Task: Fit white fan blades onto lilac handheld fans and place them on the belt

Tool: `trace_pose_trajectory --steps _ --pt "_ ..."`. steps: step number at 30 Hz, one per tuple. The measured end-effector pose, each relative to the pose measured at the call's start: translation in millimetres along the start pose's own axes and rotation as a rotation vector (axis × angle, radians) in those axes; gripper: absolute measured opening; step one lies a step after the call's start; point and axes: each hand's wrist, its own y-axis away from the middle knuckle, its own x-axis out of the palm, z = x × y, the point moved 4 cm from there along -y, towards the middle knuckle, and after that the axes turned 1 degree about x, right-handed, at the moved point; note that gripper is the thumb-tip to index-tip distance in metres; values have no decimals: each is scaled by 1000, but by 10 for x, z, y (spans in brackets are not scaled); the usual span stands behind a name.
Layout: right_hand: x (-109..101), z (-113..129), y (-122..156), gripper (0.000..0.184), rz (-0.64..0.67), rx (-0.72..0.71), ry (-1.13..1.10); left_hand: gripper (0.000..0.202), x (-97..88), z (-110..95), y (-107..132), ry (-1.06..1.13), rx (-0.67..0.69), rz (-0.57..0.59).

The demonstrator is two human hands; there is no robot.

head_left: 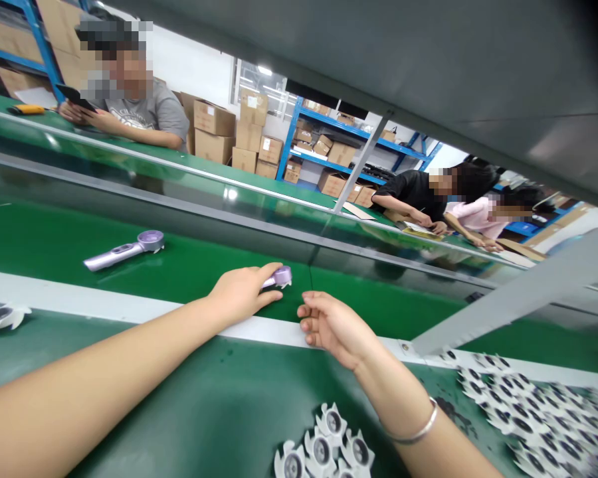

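My left hand reaches over the white rail and is closed around a lilac plastic handle with a round head. Only the head and a bit of the neck show past my thumb and fingers; the rest is hidden under the hand. My right hand hovers just to the right, fingers loosely curled and apart, holding nothing. A second lilac handle with a ring-shaped head lies on the green belt to the left. Below my hands, several white bladed fan wheels sit on the green worktop.
Many more white fan wheels cover the worktop at right; others lie at far left. A slanted metal post and an overhead shelf frame the space. Across the line sit several people, with cartons behind.
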Motion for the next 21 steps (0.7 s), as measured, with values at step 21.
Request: trace_pose_trajectory --steps 21 --pt "-47 -488 -268 43 121 -175 604 32 134 -339 120 -115 474 147"
